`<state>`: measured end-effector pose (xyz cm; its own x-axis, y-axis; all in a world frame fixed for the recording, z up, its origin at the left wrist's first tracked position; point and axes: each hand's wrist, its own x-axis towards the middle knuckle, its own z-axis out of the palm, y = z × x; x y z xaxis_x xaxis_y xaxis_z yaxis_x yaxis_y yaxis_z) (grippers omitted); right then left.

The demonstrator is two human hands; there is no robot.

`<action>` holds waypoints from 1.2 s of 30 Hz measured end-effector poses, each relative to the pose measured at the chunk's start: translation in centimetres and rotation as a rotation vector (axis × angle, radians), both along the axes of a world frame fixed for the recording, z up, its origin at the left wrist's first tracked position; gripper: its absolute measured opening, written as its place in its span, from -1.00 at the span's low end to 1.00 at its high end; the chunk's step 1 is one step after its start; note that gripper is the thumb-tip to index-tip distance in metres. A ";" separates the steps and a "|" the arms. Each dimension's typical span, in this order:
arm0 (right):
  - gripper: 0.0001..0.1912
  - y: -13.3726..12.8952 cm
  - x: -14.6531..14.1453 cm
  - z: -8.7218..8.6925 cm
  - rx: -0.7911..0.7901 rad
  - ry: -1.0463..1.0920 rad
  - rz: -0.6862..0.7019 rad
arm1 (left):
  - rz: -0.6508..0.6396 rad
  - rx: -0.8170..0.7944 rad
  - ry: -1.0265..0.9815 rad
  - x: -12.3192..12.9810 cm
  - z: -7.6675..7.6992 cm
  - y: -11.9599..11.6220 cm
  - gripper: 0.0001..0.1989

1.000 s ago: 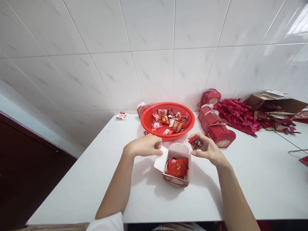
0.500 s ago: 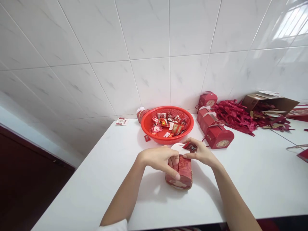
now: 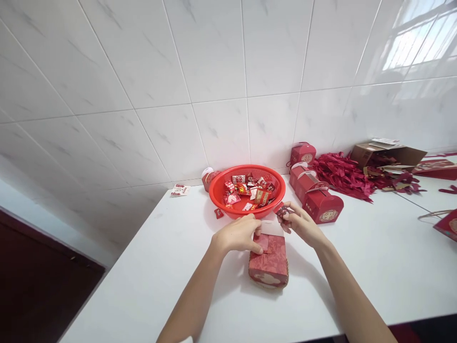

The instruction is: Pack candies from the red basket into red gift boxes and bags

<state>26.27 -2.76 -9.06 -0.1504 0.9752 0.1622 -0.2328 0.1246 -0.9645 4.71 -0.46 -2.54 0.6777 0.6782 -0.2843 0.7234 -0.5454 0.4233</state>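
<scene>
A red patterned box with a pale flap and a cord round its lower edge lies on the white table in front of me. My left hand pinches the box's left upper part, thumb on its top. To the right, my right hand holds a small dark red wrapped candy between thumb and fingers, just above the far end of the box. Directly behind stands a red plastic basket with several wrapped candies in it.
Several red boxes stand right of the basket, with dark red ribbons and an open cardboard box beyond. A small packet and a printed card lie left. The tiled wall rises behind.
My right hand has turned and lifted slightly off the box, still with the candy. My left thumb has drawn back from the box's near end, and more of its top shows.
</scene>
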 end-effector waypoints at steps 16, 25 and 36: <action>-0.27 4.1 -2.5 1.4 0.037 -0.044 -0.307 | -0.084 0.030 -0.062 0.3 0.1 -1.0 -0.20; -0.56 -2.1 -0.5 -0.9 0.049 -0.132 -0.355 | -0.124 -0.015 0.039 0.1 -0.5 -0.2 -0.73; -0.46 -10.1 -1.5 -5.8 -0.132 -0.228 -0.352 | -0.007 -0.289 -0.031 0.3 -1.3 0.9 -0.68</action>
